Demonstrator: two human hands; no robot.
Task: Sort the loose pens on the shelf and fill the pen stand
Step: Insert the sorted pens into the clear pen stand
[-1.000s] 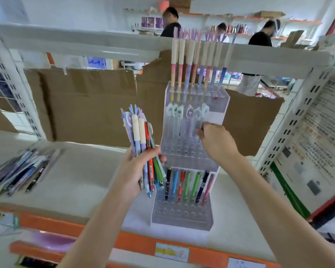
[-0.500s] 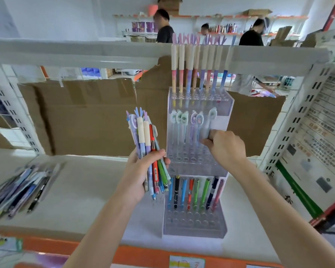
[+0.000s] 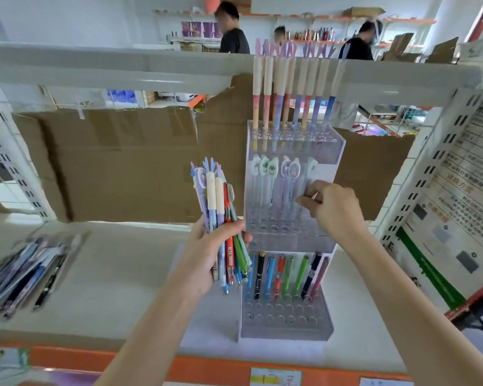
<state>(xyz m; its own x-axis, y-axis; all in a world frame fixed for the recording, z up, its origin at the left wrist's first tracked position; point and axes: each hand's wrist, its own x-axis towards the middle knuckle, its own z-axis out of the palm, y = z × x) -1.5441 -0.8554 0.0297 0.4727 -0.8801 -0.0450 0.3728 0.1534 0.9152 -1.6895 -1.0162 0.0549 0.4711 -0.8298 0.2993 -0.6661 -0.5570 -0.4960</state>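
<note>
A clear three-tier acrylic pen stand (image 3: 287, 324) stands on the white shelf (image 3: 117, 277). Its top tier holds tall pastel pens (image 3: 279, 90), its middle tier holds pens with round cartoon toppers (image 3: 265, 174), and its bottom tier holds coloured pens (image 3: 287, 274). My left hand (image 3: 207, 254) grips a bundle of mixed pens (image 3: 221, 215) upright, just left of the stand. My right hand (image 3: 332, 207) pinches the rightmost topper pen (image 3: 308, 176) in the middle tier.
A pile of loose pens (image 3: 25, 271) lies at the shelf's left end. Brown cardboard (image 3: 123, 162) backs the shelf. A printed sign (image 3: 457, 201) hangs on the right upright. An orange shelf edge (image 3: 207, 366) runs along the front. Three people stand in the background.
My right hand has shifted right and slightly up along the middle tier, its fingers now pinching the rightmost topper pen. My left hand holds the bundle as before. The view moved closer.
</note>
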